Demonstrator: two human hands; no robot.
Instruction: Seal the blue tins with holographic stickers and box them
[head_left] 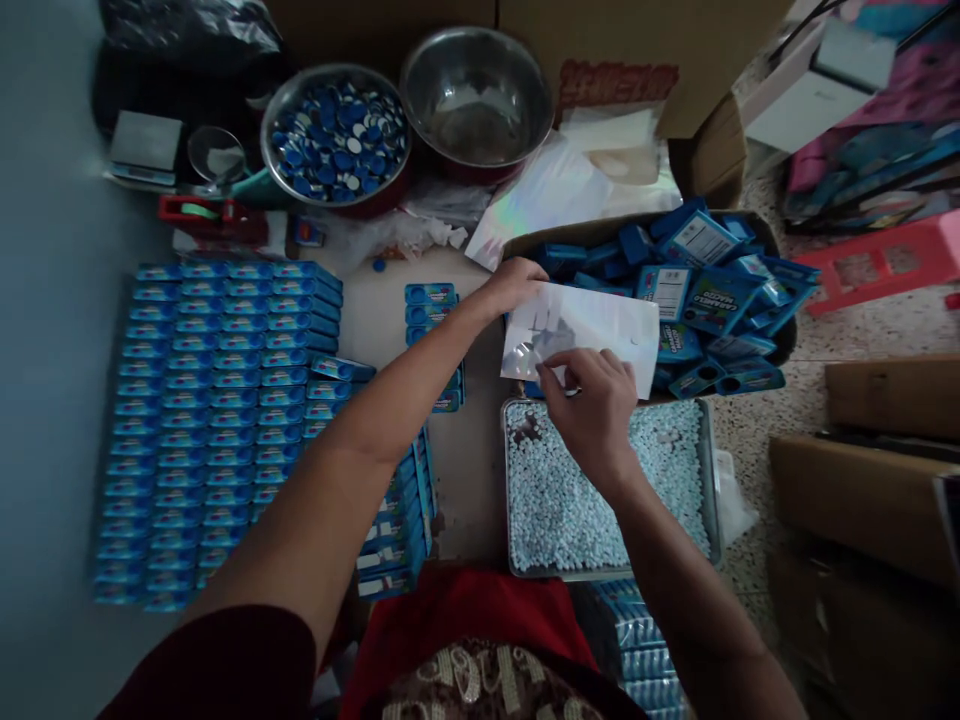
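Note:
A shiny whitish sheet (611,325), which looks like sticker backing, lies over the near-left part of a carton of blue packs. At its upper left corner my left hand (519,282) grips it, fingers partly hidden. My right hand (596,395) is closed in a pinch at the sheet's lower edge, beside a small glossy patch; what the fingertips hold is too small to make out. Below this hand stands a metal tray (511,490) filled with small pale-blue pellets. The blue packs (716,300) in the carton lie jumbled, some reading "Caramelo Macizo".
Stacked rows of small blue boxes (225,400) cover the table's left side. At the back are a bowl of blue and white discs (341,135), a steel bowl (476,100), a red tape dispenser (206,215) and a small scale (146,145). Cardboard boxes (862,500) stand on the right.

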